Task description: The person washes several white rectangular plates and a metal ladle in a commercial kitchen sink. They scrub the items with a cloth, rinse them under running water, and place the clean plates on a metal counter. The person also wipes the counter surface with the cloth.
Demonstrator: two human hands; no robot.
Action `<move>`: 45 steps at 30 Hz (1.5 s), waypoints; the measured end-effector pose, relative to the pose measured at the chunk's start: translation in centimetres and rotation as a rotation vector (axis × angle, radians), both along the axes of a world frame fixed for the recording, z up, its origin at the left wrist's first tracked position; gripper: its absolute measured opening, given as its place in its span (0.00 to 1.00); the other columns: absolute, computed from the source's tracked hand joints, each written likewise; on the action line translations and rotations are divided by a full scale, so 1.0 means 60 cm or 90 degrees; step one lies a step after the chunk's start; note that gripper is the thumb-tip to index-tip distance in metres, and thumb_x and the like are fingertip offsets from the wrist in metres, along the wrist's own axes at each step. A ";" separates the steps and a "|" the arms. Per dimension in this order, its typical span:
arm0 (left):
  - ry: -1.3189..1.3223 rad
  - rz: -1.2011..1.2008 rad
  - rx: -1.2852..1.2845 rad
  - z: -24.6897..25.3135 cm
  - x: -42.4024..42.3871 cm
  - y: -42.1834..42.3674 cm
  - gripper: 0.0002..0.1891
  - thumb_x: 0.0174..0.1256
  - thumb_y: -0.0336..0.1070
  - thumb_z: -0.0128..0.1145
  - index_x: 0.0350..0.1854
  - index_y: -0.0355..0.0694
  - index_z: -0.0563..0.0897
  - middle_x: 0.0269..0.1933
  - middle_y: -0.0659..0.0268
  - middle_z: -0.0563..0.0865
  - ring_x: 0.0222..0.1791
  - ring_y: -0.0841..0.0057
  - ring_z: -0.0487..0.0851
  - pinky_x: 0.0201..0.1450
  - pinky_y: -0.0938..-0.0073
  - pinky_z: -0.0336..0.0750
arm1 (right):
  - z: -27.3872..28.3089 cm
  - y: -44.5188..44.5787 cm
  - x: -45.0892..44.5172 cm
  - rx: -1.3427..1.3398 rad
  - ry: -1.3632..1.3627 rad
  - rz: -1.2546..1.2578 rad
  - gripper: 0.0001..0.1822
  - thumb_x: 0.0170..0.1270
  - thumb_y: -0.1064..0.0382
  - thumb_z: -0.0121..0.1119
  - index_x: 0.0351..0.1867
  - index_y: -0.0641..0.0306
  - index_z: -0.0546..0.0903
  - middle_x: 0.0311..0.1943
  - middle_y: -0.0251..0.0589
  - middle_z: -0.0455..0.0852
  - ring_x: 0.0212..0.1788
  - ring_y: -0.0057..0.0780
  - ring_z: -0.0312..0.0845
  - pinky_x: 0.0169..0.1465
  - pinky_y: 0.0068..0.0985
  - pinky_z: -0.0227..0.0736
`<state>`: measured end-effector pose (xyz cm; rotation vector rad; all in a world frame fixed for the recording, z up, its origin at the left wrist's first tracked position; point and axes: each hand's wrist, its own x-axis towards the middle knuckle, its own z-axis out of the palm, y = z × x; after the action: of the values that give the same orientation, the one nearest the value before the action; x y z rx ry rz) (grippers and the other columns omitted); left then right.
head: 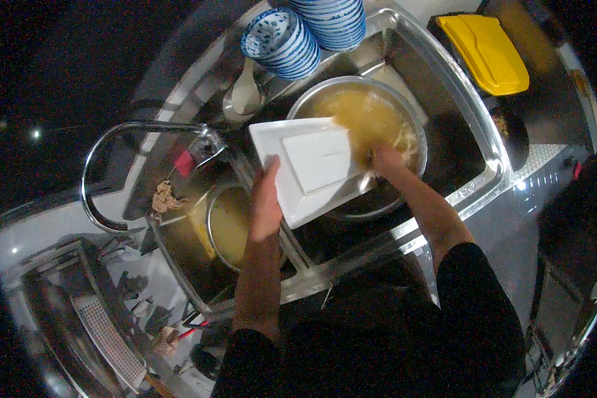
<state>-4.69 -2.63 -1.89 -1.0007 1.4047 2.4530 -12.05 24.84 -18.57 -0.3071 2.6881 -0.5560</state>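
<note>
My left hand (265, 204) grips the left edge of a white rectangular plate (318, 159), thumb on top. The plate tilts over a large round metal basin (424, 149), and its right end dips into cloudy yellowish water (373, 107). At that wet end is my right hand (385, 158), blurred, with its fingers in or at the water. Whether those fingers hold anything is hidden. The metal basin stands in the right compartment of a stainless-steel double sink (445, 64).
Two stacks of blue-and-white bowls (283, 45) lean at the back rim, near white spoons (246, 97). A curved chrome faucet (85, 174) arches at left. Another round vessel (229, 229) sits in the left compartment. A yellow lid (492, 54) lies at right.
</note>
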 end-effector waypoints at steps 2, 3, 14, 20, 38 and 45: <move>-0.004 0.014 -0.038 0.020 0.012 0.006 0.24 0.63 0.41 0.57 0.58 0.37 0.71 0.55 0.59 0.77 0.54 0.67 0.75 0.56 0.64 0.70 | 0.070 -0.043 0.008 -0.086 0.029 0.037 0.13 0.58 0.59 0.53 0.40 0.64 0.79 0.39 0.51 0.81 0.41 0.48 0.79 0.43 0.38 0.74; -0.006 0.018 -0.051 0.030 0.024 0.015 0.23 0.62 0.40 0.58 0.58 0.38 0.71 0.54 0.59 0.77 0.54 0.67 0.75 0.55 0.64 0.70 | 0.125 -0.064 0.019 -0.124 0.042 0.052 0.13 0.57 0.59 0.55 0.39 0.63 0.79 0.39 0.51 0.81 0.41 0.48 0.78 0.43 0.37 0.74; 0.108 -0.010 -0.168 0.129 0.098 0.097 0.24 0.56 0.28 0.61 0.57 0.38 0.73 0.50 0.66 0.80 0.48 0.75 0.77 0.53 0.72 0.70 | 0.298 -0.184 -0.015 -0.570 0.401 -0.047 0.14 0.54 0.58 0.58 0.38 0.65 0.78 0.39 0.50 0.79 0.44 0.52 0.72 0.50 0.41 0.67; 0.131 -0.007 -0.295 0.204 0.140 0.101 0.24 0.52 0.29 0.62 0.55 0.35 0.74 0.50 0.65 0.80 0.49 0.74 0.77 0.53 0.71 0.70 | 0.167 -0.105 -0.100 -0.559 0.081 -0.334 0.24 0.65 0.46 0.44 0.44 0.65 0.77 0.38 0.52 0.81 0.42 0.50 0.75 0.51 0.38 0.67; 0.034 0.285 -0.182 0.242 0.241 0.033 0.24 0.51 0.39 0.55 0.52 0.35 0.73 0.45 0.59 0.78 0.47 0.67 0.76 0.49 0.64 0.72 | 0.057 0.013 0.028 0.130 0.226 0.187 0.18 0.62 0.49 0.47 0.42 0.58 0.79 0.38 0.53 0.83 0.45 0.47 0.79 0.49 0.42 0.73; 0.073 0.453 -0.386 0.203 0.492 -0.051 0.19 0.55 0.45 0.55 0.47 0.40 0.76 0.45 0.62 0.77 0.49 0.67 0.74 0.54 0.65 0.68 | 0.203 -0.124 -0.016 -0.220 0.019 0.114 0.13 0.63 0.54 0.52 0.44 0.55 0.79 0.40 0.48 0.83 0.40 0.47 0.80 0.42 0.38 0.75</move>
<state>24.81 -5.71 10.28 -1.7628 2.2193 2.5803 -13.01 17.38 -6.37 -0.6458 2.5493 -0.9646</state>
